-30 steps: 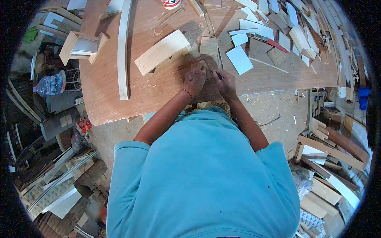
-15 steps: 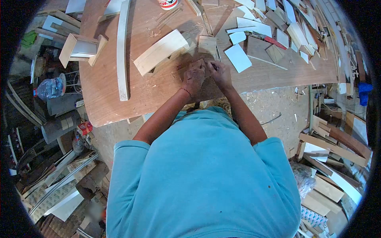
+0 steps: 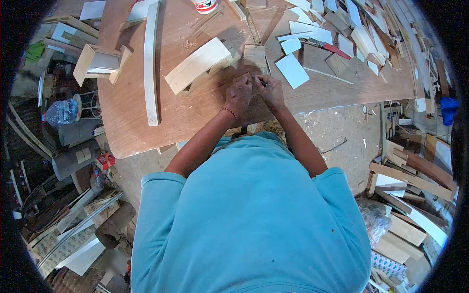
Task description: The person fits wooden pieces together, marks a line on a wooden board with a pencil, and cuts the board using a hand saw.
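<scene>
Close together over the near part of the wooden tabletop (image 3: 129,107) are my left hand (image 3: 239,93) and my right hand (image 3: 269,90). Both have their fingers curled in, with the fingertips nearly meeting. Whatever they hold is too small and too shaded to name. A small wooden block (image 3: 254,55) lies just beyond the fingertips. To the left of my left hand rests a pale wooden box-like piece (image 3: 198,66), set at a slant.
A long pale strip (image 3: 151,73) lies along the table's left side, near a small wooden frame piece (image 3: 97,64). White offcuts (image 3: 292,71) and a red-handled tool (image 3: 337,51) are on the right. At the far edge stands a white tub (image 3: 205,6).
The view has shifted very slightly. My right hand's fingers have turned a little, while both hands stay in almost the same place.
</scene>
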Demonstrator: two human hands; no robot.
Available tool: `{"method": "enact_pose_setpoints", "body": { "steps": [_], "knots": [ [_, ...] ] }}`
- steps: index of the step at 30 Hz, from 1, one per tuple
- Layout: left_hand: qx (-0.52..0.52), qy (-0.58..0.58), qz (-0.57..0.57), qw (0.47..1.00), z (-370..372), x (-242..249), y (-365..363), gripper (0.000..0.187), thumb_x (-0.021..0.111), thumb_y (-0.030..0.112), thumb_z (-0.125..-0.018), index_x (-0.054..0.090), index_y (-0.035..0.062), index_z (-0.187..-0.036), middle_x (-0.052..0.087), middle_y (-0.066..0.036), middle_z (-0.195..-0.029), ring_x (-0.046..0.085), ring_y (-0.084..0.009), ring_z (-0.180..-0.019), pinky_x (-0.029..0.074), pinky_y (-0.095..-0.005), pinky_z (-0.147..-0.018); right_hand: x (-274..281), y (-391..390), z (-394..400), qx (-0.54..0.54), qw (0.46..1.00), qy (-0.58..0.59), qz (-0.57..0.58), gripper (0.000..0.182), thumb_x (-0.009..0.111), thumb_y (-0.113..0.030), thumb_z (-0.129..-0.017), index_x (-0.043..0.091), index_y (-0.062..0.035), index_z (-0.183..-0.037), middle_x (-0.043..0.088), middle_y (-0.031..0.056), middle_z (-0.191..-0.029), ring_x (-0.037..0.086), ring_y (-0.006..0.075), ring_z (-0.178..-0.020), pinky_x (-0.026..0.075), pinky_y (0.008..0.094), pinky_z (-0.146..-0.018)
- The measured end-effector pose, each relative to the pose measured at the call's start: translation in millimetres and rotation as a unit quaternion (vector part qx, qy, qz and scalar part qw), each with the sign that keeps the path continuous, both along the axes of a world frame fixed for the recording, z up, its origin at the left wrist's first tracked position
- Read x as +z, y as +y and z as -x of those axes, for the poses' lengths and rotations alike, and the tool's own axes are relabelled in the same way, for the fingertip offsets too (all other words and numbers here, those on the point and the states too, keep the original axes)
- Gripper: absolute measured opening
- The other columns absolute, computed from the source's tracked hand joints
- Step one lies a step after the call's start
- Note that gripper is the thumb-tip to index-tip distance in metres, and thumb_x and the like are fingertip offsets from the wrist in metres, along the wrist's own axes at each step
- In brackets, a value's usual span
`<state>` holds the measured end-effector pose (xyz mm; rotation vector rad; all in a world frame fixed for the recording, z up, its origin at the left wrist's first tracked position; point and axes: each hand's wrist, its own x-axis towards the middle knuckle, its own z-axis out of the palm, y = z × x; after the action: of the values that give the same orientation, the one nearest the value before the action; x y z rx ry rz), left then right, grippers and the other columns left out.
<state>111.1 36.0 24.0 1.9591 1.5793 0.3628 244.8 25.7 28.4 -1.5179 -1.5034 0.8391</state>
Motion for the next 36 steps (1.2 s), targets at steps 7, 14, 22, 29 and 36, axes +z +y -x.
{"method": "enact_pose_setpoints", "body": {
  "steps": [7, 14, 22, 29, 36],
  "knots": [
    [-0.065, 0.143, -0.053, 0.986, -3, -7, 0, 0.027, 0.039, 0.017, -0.086, 0.055, 0.0022, -0.102, 0.055, -0.014, -0.103, 0.052, -0.0311, -0.095, 0.042, -0.0369, -0.084, -5, -48, -15, -0.015, 0.999, 0.006, 0.031, 0.018, 0.057, -0.012, -0.081, 0.062, 0.0030, -0.089, 0.063, 0.0121, -0.077, 0.060, 0.0170, -0.065, 0.046, 0.0270, -0.062],
    [-0.067, 0.096, -0.101, 0.988, 0, -20, 1, 0.024, 0.041, 0.018, -0.085, 0.056, 0.0008, -0.094, 0.056, -0.015, -0.099, 0.054, -0.0320, -0.090, 0.044, -0.0397, -0.078, -11, -4, 1, 0.007, 0.997, -0.037, -0.063, 0.015, 0.058, -0.010, -0.080, 0.061, 0.0021, -0.088, 0.063, 0.0130, -0.076, 0.060, 0.0196, -0.066, 0.046, 0.0275, -0.060],
    [-0.020, 0.045, -0.053, 0.997, -2, -6, 3, 0.022, 0.045, 0.018, -0.084, 0.056, 0.0020, -0.094, 0.057, -0.015, -0.099, 0.054, -0.0332, -0.090, 0.043, -0.0401, -0.078, -5, -68, -30, 0.014, 0.997, 0.073, 0.004, 0.013, 0.059, -0.009, -0.080, 0.062, -0.0001, -0.089, 0.063, 0.0110, -0.076, 0.059, 0.0141, -0.066, 0.046, 0.0254, -0.061],
    [-0.160, 0.136, -0.186, 0.960, 13, -22, 2, 0.023, 0.048, 0.020, -0.081, 0.054, 0.0020, -0.094, 0.052, -0.015, -0.105, 0.048, -0.0326, -0.099, 0.041, -0.0418, -0.081, -16, -4, -23, -0.039, 0.992, -0.030, -0.119, 0.017, 0.058, -0.007, -0.080, 0.061, -0.0027, -0.096, 0.063, 0.0089, -0.082, 0.058, 0.0123, -0.071, 0.046, 0.0249, -0.066],
    [-0.096, 0.102, -0.208, 0.968, 24, -2, -12, 0.028, 0.059, 0.014, -0.071, 0.050, 0.0011, -0.094, 0.047, -0.017, -0.096, 0.049, -0.0349, -0.090, 0.044, -0.0421, -0.074, -17, 5, -20, -0.054, 0.988, -0.106, -0.099, 0.023, 0.056, -0.006, -0.079, 0.058, -0.0047, -0.102, 0.061, 0.0090, -0.082, 0.059, 0.0190, -0.072, 0.047, 0.0274, -0.067]
  ]
}}
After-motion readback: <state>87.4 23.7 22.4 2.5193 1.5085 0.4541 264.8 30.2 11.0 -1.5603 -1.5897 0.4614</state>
